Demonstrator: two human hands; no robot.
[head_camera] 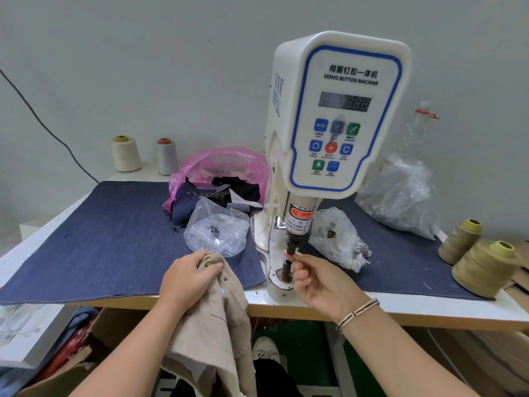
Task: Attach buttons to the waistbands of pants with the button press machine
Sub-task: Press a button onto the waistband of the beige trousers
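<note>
The white button press machine (337,116) stands on the table, its black upper punch (292,247) above the lower die post (286,267). My right hand (317,285) is raised beside the die, thumb and forefinger pinching something small right under the punch tip; whether it is a button I cannot tell. My left hand (186,279) grips the waistband of beige pants (217,325) at the table's front edge, left of the die. The pants hang down below the table. A small brass stud (225,279) shows on the waistband.
A denim cloth (100,239) covers the table. Clear bags of metal parts (217,230) (337,239) lie on either side of the machine base, a pink bag of scraps (217,173) behind. Thread cones stand at back left (126,153) and right (483,267). A large clear bag (400,196) sits behind right.
</note>
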